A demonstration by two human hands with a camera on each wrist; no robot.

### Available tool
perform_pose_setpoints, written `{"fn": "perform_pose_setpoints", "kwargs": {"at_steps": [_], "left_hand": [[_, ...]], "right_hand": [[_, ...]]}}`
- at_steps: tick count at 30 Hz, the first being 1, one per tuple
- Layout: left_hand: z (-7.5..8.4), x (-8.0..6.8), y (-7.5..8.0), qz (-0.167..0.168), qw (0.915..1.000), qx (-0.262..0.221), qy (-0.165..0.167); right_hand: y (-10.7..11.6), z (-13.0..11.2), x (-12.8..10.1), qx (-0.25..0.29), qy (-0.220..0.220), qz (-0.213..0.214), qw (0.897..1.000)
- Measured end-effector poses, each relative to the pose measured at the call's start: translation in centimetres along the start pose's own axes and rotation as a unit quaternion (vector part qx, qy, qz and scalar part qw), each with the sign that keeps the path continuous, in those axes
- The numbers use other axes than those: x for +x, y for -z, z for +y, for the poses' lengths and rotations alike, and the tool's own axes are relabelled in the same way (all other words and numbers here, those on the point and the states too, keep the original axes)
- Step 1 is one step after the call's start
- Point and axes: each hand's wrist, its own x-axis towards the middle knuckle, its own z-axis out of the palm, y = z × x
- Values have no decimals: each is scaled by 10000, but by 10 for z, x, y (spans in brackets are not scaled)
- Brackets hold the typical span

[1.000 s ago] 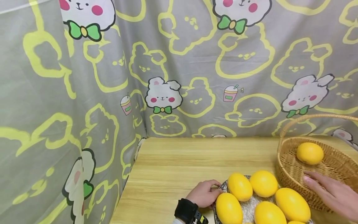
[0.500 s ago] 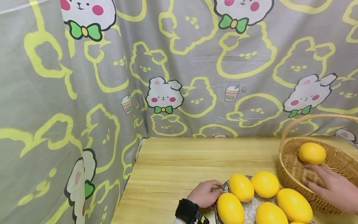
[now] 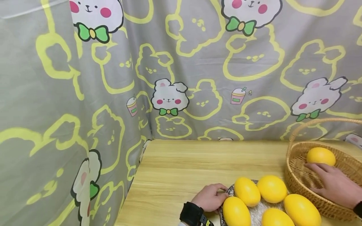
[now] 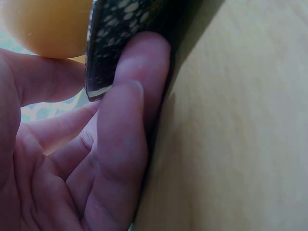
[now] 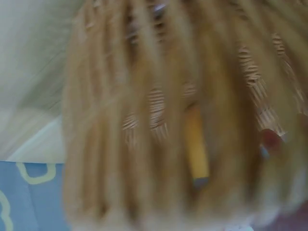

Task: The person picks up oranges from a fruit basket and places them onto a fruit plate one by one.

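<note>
My left hand grips the left rim of a dark speckled plate. In the left wrist view its fingers lie under the plate edge, with the thumb on the upper side. Several smooth yellow oval fruits, lemon-like, sit on this plate. My right hand reaches over the near rim into a wicker basket, fingers loosely bent. Just beyond its fingertips one more yellow oval fruit lies in the basket. Blurred basket wickerwork fills most of the right wrist view and hides most of that hand.
The basket's arched handle rises over its far side. The basket stands close to the plate's right side on a light wooden table. A grey patterned cloth hangs behind and along the left.
My right hand has moved farther into the basket, closer to the fruit there. The left hand has stayed on the plate rim. The head view has shifted slightly.
</note>
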Motion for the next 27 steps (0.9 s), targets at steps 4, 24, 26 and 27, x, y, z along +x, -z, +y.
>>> {"fn": "perform_pose_setpoints", "kwargs": {"at_steps": [4, 24, 26, 27], "left_hand": [[1, 0, -1, 13, 10000, 39, 6], [-3, 3, 0, 63, 10000, 61, 32], [-3, 3, 0, 51, 10000, 21, 33], [-3, 3, 0, 48, 10000, 4, 34]], "right_hand": [[-6, -1, 1, -178, 302, 294, 9990], [3, 19, 28, -228, -18, -268, 9994], [5, 20, 30, -245, -55, -344, 9991], [5, 20, 31, -267, -62, -344, 9990]]}}
